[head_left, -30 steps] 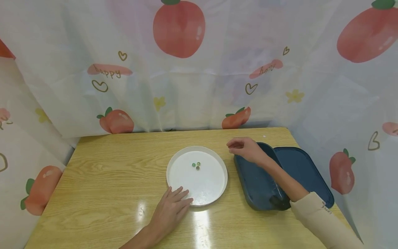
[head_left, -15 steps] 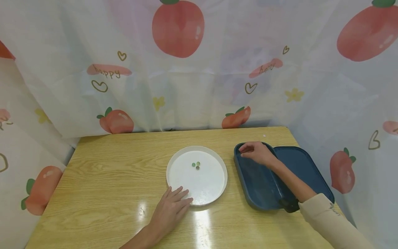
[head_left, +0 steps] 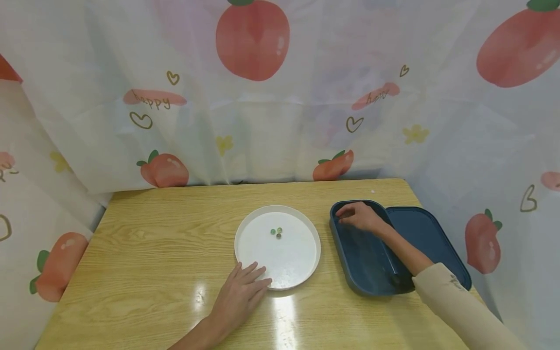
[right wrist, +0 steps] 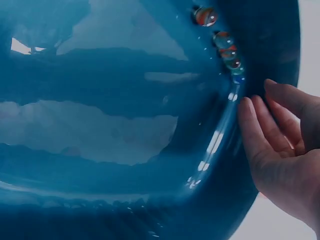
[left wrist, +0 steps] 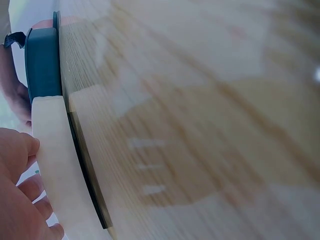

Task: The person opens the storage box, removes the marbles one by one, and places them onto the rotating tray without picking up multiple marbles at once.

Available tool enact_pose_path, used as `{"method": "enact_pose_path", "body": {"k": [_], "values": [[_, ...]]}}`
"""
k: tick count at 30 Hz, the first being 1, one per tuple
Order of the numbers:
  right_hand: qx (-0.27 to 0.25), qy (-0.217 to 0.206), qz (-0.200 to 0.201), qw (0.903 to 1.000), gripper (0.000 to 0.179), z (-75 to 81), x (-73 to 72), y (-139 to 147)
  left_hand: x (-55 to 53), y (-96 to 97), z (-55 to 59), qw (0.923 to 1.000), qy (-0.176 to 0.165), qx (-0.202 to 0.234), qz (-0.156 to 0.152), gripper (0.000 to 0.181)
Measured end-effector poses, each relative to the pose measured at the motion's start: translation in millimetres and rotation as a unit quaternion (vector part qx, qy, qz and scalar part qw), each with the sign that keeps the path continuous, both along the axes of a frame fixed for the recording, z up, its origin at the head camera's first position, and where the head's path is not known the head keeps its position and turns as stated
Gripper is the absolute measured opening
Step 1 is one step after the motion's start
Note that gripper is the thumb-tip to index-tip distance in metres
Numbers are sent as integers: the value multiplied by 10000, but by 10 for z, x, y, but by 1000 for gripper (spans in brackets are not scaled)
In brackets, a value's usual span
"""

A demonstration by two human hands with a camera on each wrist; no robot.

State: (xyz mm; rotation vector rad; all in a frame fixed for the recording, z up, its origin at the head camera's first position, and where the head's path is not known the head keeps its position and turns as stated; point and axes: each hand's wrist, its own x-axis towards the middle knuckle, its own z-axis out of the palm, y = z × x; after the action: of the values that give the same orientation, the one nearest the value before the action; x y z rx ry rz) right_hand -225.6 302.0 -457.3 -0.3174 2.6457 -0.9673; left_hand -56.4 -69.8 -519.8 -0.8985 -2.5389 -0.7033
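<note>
My left hand [head_left: 238,296] rests on the near rim of a round white tray [head_left: 280,260], fingers spread over it. In the left wrist view the fingertips lie at the tray's side wall [left wrist: 55,150]. Three small marbles [head_left: 278,236] sit together on the tray, right of the hand's fingers and farther back. My right hand [head_left: 360,217] is inside the far end of a deep blue box [head_left: 343,255], its fingers loosely bent with nothing between them. Close to its fingertips, several colourful glass marbles [right wrist: 229,52] line the bottom edge of the box in the right wrist view.
A flat blue lid [head_left: 430,236] lies on the right of the box, partly behind the right forearm. All stand on a wooden table [head_left: 166,243]. A printed curtain [head_left: 271,126] hangs behind and at both sides.
My right hand has moved from above the gap between tray and box, rightward and down into the box. The left hand, tray and three marbles have stayed in place.
</note>
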Motion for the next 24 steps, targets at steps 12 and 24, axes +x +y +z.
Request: {"method": "enact_pose_path", "body": {"k": [12,24], "values": [[-37,-57,191,9998,23,-167,-96,54,2,7,13,10000,-28,-7,-3,16],[268,197,326,9989,19,-208,-146,19,-1,11,33,10000,-47,-17,32,16]]}}
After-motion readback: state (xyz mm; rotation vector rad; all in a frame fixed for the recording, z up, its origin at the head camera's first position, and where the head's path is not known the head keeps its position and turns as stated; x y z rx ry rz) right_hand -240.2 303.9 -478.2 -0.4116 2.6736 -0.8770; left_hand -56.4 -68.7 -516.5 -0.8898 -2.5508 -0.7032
